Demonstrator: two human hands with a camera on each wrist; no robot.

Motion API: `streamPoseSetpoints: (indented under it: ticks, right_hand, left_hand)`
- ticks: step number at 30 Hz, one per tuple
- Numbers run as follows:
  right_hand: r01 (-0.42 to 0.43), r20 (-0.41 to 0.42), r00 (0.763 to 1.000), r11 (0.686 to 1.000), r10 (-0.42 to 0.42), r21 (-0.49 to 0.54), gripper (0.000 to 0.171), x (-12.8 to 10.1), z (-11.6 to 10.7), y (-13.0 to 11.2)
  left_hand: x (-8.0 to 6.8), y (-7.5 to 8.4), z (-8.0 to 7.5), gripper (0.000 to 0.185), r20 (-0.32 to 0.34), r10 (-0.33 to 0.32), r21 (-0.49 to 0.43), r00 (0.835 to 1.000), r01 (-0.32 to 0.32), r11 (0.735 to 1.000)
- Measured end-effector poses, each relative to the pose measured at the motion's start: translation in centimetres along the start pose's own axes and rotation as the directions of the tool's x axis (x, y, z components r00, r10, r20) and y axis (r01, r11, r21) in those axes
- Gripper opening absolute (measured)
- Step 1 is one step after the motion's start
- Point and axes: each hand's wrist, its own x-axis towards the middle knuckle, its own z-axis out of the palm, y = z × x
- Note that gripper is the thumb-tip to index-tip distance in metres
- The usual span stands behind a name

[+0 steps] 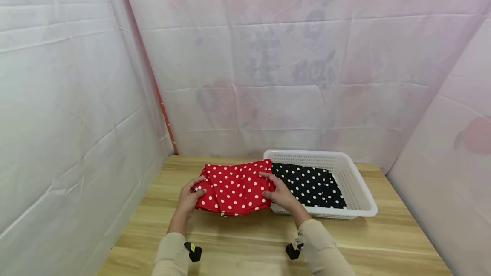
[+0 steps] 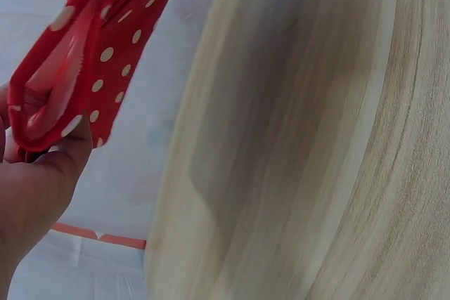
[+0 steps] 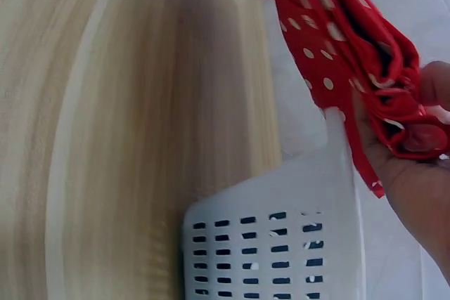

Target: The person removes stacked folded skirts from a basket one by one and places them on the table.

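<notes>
Fingers of the left hand point(image 1: 190, 197) pinch the left edge of the folded red polka-dot cloth point(image 1: 234, 188), fingers of the right hand point(image 1: 279, 193) clamp its right edge — long axis running left to right between them, held just above the table point(image 1: 245, 242). The white basket point(image 1: 358, 191) sits immediately right, nearer the right hand — a black dotted cloth point(image 1: 310, 184) already inside.

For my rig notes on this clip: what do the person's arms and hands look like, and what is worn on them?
Both hands, left hand and right hand, are bare, with no gloves. Long beige sleeves cover both forearms. Each wrist carries a small black device with a yellow-green mark, presumably the wrist camera.
</notes>
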Motion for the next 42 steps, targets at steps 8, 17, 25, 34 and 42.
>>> streamPoseSetpoints:
  ticks: [8, 17, 25, 34, 42]
  right_hand:
    - [-0.015, -0.059, 0.998, 0.999, 0.017, 0.032, 0.050, 0.7, 1.1, 0.0]
    - [-0.036, 0.029, 0.999, 0.999, 0.036, -0.005, 0.066, 1.2, 2.2, -0.4]
    - [-0.103, -0.094, 0.991, 0.992, 0.096, -0.073, 0.053, 2.6, 3.7, -0.8]
    - [-0.138, -0.110, 0.986, 0.986, 0.128, -0.094, 0.058, 4.0, 6.1, 0.0]
    - [-0.062, -0.082, 0.995, 0.982, 0.048, -0.177, 0.073, 4.0, 7.8, 1.4]
  left_hand:
    - [0.2, -0.2, -0.6, 0.053, 0.019, -0.011, -0.002, 1.000, 0.011, 1.000]
    - [0.3, -0.5, -1.1, 0.058, 0.001, -0.028, -0.015, 1.000, 0.028, 0.999]
    - [1.4, -0.6, -1.4, 0.059, -0.009, -0.048, 0.029, 0.999, 0.048, 0.998]
    - [2.8, -1.7, -0.5, 0.058, -0.075, -0.067, 0.067, 0.995, 0.072, 0.995]
    - [3.5, -3.5, 0.7, 0.062, -0.101, -0.104, 0.058, 0.989, 0.110, 0.992]
